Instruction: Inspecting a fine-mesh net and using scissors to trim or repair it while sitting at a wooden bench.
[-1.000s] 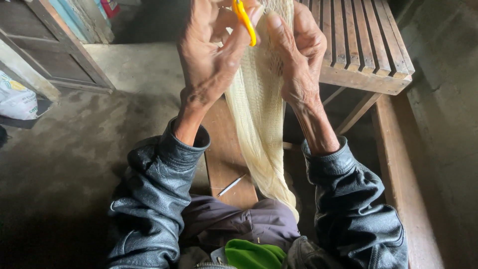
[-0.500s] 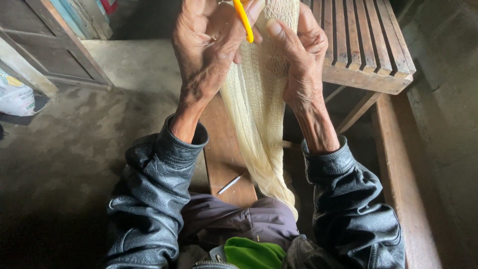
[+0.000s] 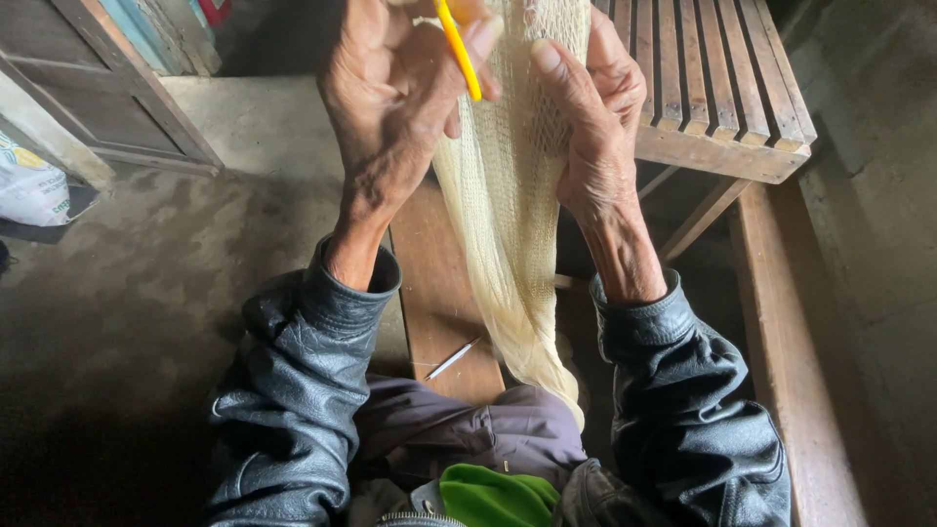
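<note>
A pale cream net [image 3: 512, 195] is held up between the two hands, above the lap and in front of a slatted wooden bench [image 3: 717, 88]. Its long axis runs nearly upright: from the top edge of the view it hangs down, narrows into a bunched tail and ends close to the knees. The left hand [image 3: 390, 107] is closed on a thin yellow tool [image 3: 459, 49], pinched between thumb and fingertips just beside the net's left edge, its tip slanting down toward the mesh. The right hand [image 3: 595, 127] is curled around the net's right side, the mesh being gripped and spread by thumb and fingers. The net thus lies between the hands, touching the right one; the tool-bearing left hand is at its upper left. Below, a small pale stick [image 3: 452, 359] lies on a wooden plank [image 3: 439, 293] near the plank's lower end.
</note>
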